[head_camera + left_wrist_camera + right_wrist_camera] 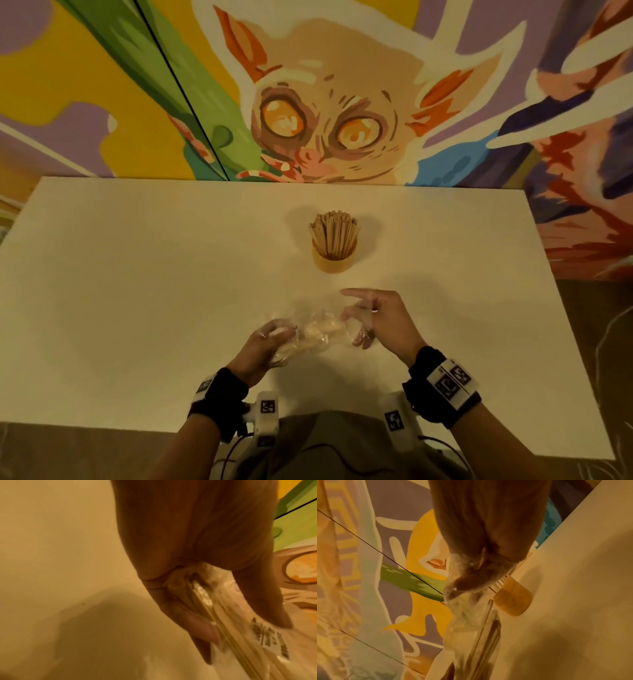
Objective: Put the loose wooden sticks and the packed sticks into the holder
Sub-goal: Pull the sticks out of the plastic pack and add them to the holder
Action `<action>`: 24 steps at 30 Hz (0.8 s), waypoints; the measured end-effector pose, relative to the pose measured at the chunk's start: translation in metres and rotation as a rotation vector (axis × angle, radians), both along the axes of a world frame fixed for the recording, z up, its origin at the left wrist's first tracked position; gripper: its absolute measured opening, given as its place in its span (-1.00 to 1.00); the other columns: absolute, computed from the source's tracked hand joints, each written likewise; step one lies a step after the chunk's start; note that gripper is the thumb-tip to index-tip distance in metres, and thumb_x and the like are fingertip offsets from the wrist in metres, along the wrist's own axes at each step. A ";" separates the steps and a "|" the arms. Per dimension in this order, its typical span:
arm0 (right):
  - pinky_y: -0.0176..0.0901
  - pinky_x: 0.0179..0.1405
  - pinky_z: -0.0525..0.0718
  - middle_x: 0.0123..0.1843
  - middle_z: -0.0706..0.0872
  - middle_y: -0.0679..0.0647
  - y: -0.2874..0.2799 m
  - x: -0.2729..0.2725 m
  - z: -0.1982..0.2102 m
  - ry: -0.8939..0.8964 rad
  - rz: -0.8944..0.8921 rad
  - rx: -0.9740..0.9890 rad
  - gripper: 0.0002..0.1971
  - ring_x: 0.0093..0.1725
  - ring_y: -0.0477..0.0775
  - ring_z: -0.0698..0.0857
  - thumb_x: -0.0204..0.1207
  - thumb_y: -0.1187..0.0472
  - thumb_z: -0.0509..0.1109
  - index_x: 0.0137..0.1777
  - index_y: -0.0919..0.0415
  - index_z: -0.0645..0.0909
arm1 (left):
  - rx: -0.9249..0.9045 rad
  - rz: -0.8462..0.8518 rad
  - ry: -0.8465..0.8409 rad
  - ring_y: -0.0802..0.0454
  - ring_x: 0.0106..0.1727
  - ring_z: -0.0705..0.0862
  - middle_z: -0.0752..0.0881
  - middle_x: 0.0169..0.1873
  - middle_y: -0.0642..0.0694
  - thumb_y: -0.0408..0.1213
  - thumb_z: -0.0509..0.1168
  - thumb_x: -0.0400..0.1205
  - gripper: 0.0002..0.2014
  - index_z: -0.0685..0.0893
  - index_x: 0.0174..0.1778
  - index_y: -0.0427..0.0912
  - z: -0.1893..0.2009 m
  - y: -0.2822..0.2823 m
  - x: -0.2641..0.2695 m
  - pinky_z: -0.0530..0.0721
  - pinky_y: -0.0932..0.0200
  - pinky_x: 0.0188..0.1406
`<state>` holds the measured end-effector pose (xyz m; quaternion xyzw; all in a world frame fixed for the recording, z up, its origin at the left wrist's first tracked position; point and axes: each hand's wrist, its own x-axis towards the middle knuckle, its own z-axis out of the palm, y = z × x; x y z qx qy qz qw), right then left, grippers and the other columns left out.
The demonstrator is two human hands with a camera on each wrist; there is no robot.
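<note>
A round wooden holder (332, 263) full of upright wooden sticks (334, 233) stands at the table's middle. Nearer to me, a clear plastic pack of sticks (313, 333) hangs just above the table between both hands. My left hand (265, 342) grips the pack's left end, fingers curled round the sticks (228, 632) through the plastic. My right hand (368, 320) pinches the plastic (467, 609) at the pack's right end, with the index finger stretched out. The holder (512, 599) shows behind that hand in the right wrist view.
The white table (137, 291) runs to a painted mural wall (325, 102) at the back. Its front edge is close to my body, and floor shows at the right (599, 342).
</note>
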<state>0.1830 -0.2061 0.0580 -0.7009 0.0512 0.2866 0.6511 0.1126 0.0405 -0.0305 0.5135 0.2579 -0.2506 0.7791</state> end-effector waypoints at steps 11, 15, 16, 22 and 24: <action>-0.17 -0.58 0.64 -0.04 0.85 0.09 -0.012 -0.010 -0.021 -0.063 -0.121 -0.027 -0.69 -0.43 0.10 0.71 0.49 0.27 0.56 0.24 0.07 0.75 | 0.121 0.059 -0.134 -0.07 -0.48 0.74 0.76 -0.34 -0.35 -0.40 0.48 0.40 -0.88 0.81 -0.17 -0.30 0.015 -0.002 0.009 0.52 0.29 -0.67; -0.17 -0.55 0.67 -0.04 0.84 0.06 -0.011 -0.015 -0.029 -0.083 -0.106 -0.035 -0.70 -0.36 0.05 0.74 0.47 0.29 0.57 0.19 0.03 0.75 | 0.164 0.041 -0.178 -0.04 -0.55 0.68 0.75 -0.39 -0.36 -0.46 0.49 0.44 -0.88 0.77 -0.13 -0.39 0.020 -0.006 0.014 0.48 0.27 -0.68; -0.16 -0.54 0.69 -0.03 0.84 0.07 -0.011 -0.015 -0.030 -0.083 -0.100 -0.036 -0.70 -0.34 0.04 0.74 0.48 0.29 0.57 0.20 0.06 0.75 | 0.167 0.043 -0.186 -0.04 -0.54 0.67 0.75 -0.39 -0.34 -0.46 0.52 0.44 -0.88 0.78 -0.14 -0.37 0.021 -0.008 0.014 0.48 0.26 -0.67; -0.13 -0.45 0.73 0.00 0.83 0.06 -0.021 -0.014 -0.030 -0.080 -0.084 -0.116 -0.72 -0.29 0.04 0.78 0.50 0.19 0.56 0.21 0.12 0.75 | 0.177 0.028 -0.230 -0.02 -0.57 0.58 0.76 -0.40 -0.30 -0.39 0.54 0.43 -0.88 0.82 -0.15 -0.30 0.027 -0.014 0.015 0.46 0.26 -0.66; -0.14 -0.41 0.74 -0.01 0.83 0.07 -0.027 -0.013 -0.030 -0.069 -0.085 -0.152 -0.71 -0.26 0.04 0.80 0.50 0.13 0.56 0.20 0.15 0.76 | 0.180 0.030 -0.238 -0.01 -0.55 0.59 0.79 -0.33 -0.32 -0.34 0.50 0.42 -0.79 0.82 -0.07 -0.35 0.028 -0.013 0.016 0.46 0.26 -0.65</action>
